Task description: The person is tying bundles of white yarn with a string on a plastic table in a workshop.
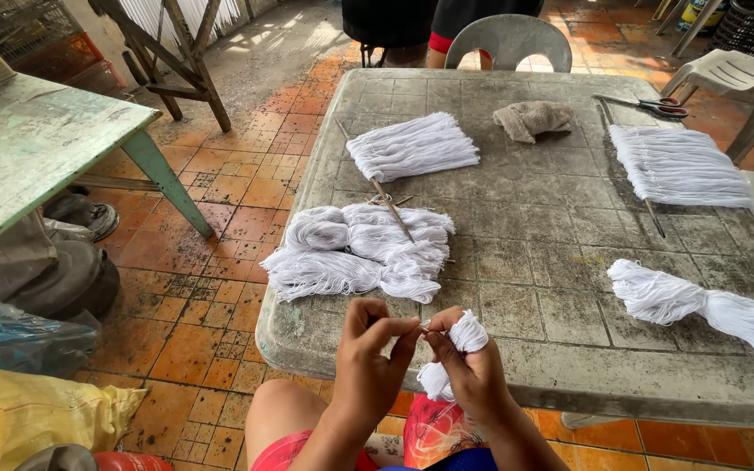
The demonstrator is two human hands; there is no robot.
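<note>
My right hand (471, 373) grips a small bundle of white yarn (467, 336) at the near edge of a grey stone table (534, 262). My left hand (375, 349) pinches a thin strand that runs to that bundle. Just beyond my hands lies a pile of tied white yarn bundles (355, 250) with a thin stick across it. Another fan of white yarn (412, 146) lies farther back.
More white yarn lies at the right: a flat fan on a stick (678, 166) and a tied bundle (700, 305). Scissors (652, 105) and a brown cloth (531, 119) sit at the far side. A person sits behind a grey plastic chair (510, 40). A green table (37, 148) stands left.
</note>
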